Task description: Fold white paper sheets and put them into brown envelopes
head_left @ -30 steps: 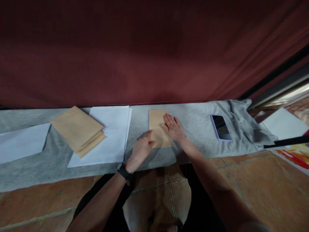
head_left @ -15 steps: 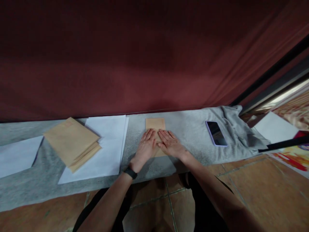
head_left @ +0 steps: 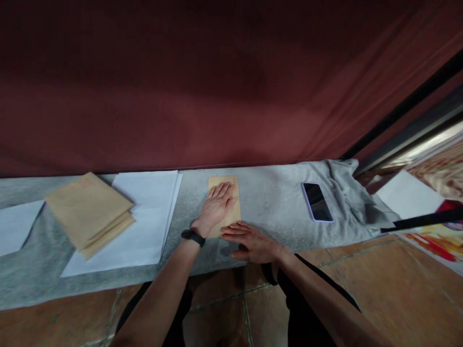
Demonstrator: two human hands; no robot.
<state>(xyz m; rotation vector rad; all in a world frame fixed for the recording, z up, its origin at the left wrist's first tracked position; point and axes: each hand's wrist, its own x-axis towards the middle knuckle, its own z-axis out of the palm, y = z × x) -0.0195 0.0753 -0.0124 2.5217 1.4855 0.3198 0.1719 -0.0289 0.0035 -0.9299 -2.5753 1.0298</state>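
Note:
A tan paper envelope (head_left: 233, 207) lies flat on the grey cloth, its long side running away from me. My left hand (head_left: 217, 205) rests flat on its upper and middle part, fingers stretched out and pointing away. My right hand (head_left: 249, 241) is at the envelope's near right corner, fingertips touching its lower edge, with the thumb apart from the fingers. A dark band (head_left: 193, 237) is on my left wrist. Part of the envelope is hidden beneath my left hand.
To the left, several tan envelopes (head_left: 88, 207) lie on white paper sheets (head_left: 152, 217). Another white sheet (head_left: 18, 226) is at the far left. A phone (head_left: 318, 202) lies on the right, near bunched grey cloth (head_left: 347, 207). A dark red curtain (head_left: 217, 120) hangs behind.
My right hand has slid toward me, from the envelope's middle to its near edge. My left hand remains flat on the envelope. The whole view has shifted slightly.

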